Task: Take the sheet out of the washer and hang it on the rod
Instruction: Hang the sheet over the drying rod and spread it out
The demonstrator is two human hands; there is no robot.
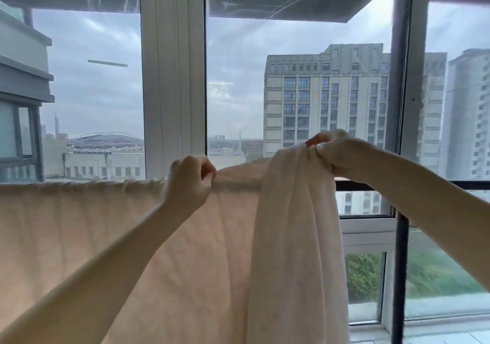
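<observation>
A pale pink sheet (79, 237) hangs spread along a horizontal line across the left and middle of the view, and it hides whatever bears its top edge. My left hand (189, 181) pinches that top edge near the middle. My right hand (336, 152) grips a bunched part of the sheet (291, 237), raised a little above the line, with a long fold hanging down from it. A dark horizontal bar (352, 185) runs on to the right at the height of the sheet's edge. The washer is not in view.
Just behind the sheet stand tall windows with a white frame post (173, 78) and a dark upright post (399, 264). Buildings and trees lie outside. A strip of tiled floor (424, 337) shows at the lower right.
</observation>
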